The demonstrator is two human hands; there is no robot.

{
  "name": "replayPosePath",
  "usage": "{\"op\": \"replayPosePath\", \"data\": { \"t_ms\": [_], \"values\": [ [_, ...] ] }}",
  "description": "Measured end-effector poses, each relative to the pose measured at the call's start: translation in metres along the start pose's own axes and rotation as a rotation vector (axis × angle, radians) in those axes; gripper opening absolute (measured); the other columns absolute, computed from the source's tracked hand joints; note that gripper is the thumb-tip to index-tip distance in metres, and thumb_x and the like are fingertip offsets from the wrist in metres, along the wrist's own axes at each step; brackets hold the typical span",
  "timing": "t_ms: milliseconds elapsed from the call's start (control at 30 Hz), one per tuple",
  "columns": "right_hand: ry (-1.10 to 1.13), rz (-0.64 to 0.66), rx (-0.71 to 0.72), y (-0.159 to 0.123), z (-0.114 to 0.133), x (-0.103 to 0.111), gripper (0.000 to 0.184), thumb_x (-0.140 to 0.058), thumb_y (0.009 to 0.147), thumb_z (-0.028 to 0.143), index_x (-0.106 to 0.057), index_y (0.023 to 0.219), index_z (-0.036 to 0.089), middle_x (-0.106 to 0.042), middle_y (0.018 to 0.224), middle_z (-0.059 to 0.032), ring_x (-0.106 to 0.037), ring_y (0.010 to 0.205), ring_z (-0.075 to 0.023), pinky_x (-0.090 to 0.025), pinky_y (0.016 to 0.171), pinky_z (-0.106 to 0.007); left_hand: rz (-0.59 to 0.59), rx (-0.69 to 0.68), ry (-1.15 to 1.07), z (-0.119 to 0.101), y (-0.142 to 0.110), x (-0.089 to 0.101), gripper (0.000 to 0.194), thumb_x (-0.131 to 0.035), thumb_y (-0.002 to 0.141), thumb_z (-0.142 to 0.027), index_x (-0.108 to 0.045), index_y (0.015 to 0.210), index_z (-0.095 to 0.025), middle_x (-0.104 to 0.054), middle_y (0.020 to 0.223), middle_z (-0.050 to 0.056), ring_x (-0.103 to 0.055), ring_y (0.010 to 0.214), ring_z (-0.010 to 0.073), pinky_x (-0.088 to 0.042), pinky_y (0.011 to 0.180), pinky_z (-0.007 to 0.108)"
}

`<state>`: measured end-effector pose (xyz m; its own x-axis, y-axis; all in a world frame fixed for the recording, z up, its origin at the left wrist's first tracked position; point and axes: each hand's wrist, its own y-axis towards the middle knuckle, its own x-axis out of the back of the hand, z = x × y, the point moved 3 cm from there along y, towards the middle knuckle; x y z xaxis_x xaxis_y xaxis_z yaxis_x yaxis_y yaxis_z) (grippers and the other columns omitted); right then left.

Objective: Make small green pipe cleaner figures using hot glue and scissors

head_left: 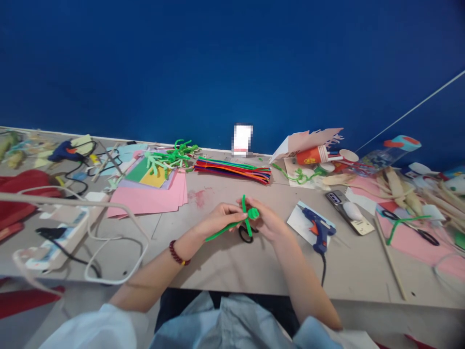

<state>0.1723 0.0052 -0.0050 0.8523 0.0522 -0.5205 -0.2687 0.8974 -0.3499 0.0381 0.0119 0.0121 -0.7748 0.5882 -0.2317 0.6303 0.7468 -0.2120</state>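
Both hands meet over the middle of the grey table (225, 261). My left hand (218, 219) pinches a green pipe cleaner (247, 217), whose long end trails down to the left. My right hand (267, 220) grips the same green pipe cleaner at a small coiled part near its top. Black scissors (246, 235) lie on the table just under the hands. A dark red bead bracelet (177, 253) sits on my left wrist.
A blue glue gun (318, 230) rests on a card to the right, beside a phone (344, 206). A bundle of coloured pipe cleaners (234, 170) and a stack of coloured paper (152, 191) lie further back. A power strip (54, 237) with cables is at left. Wooden sticks, paper cups and scissors clutter the right.
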Motion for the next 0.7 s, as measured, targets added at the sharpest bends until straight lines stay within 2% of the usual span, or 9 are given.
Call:
{"op": "replayPosePath", "data": {
  "t_ms": [167,333,433,533,600,700],
  "values": [
    [-0.027,0.063,-0.053,-0.001,-0.002,-0.003,0.027,-0.073,0.065,0.040,-0.066,0.071,0.016,-0.061,0.055,0.0018,-0.054,0.049,-0.0082,-0.040,0.048,-0.019,0.099,0.014,0.140,-0.003,-0.004,-0.002,0.029,-0.065,0.071,-0.040,-0.065,0.065,-0.011,-0.046,0.047,-0.003,-0.038,0.042,0.0055,-0.026,0.044,0.020],
    [-0.098,0.018,0.006,-0.003,0.001,-0.005,0.029,-0.073,0.063,0.042,-0.061,0.064,0.016,-0.054,0.050,0.0046,-0.046,0.043,-0.0056,-0.035,0.042,-0.017,0.102,-0.004,0.167,-0.001,-0.004,0.000,0.028,-0.063,0.072,-0.040,-0.066,0.063,-0.014,-0.047,0.046,-0.002,-0.037,0.041,0.0067,-0.025,0.043,0.022],
    [-0.147,-0.015,0.032,-0.004,0.001,-0.005,0.031,-0.072,0.062,0.046,-0.062,0.066,0.017,-0.054,0.051,0.0041,-0.047,0.044,-0.0072,-0.037,0.043,-0.019,0.106,-0.009,0.132,-0.002,-0.004,-0.002,0.028,-0.063,0.073,-0.040,-0.065,0.060,-0.015,-0.047,0.046,-0.002,-0.038,0.040,0.0071,-0.026,0.042,0.022],
    [-0.187,-0.086,0.066,-0.001,0.002,-0.001,0.037,-0.066,0.066,0.053,-0.065,0.079,0.018,-0.059,0.061,0.0003,-0.052,0.051,-0.0105,-0.042,0.048,-0.022,0.065,-0.013,0.072,-0.001,-0.003,-0.001,0.031,-0.062,0.074,-0.040,-0.061,0.056,-0.015,-0.048,0.046,-0.002,-0.040,0.040,0.0069,-0.029,0.041,0.020],
    [-0.243,-0.146,0.138,0.001,0.005,0.004,0.041,-0.059,0.071,0.055,-0.065,0.088,0.018,-0.062,0.071,-0.0017,-0.055,0.057,-0.0117,-0.043,0.051,-0.023,0.014,-0.007,0.025,0.002,0.000,0.002,0.030,-0.063,0.073,-0.040,-0.061,0.059,-0.014,-0.052,0.050,-0.001,-0.042,0.040,0.0060,-0.031,0.040,0.019],
    [-0.478,-0.242,0.286,0.003,0.010,0.011,0.032,-0.056,0.075,0.047,-0.063,0.086,0.018,-0.061,0.072,-0.0006,-0.054,0.061,-0.0114,-0.041,0.054,-0.022,-0.061,-0.009,-0.064,0.007,0.005,0.007,0.024,-0.065,0.072,-0.037,-0.064,0.070,-0.013,-0.061,0.061,0.002,-0.048,0.041,0.0051,-0.034,0.041,0.017]
  ]
}}
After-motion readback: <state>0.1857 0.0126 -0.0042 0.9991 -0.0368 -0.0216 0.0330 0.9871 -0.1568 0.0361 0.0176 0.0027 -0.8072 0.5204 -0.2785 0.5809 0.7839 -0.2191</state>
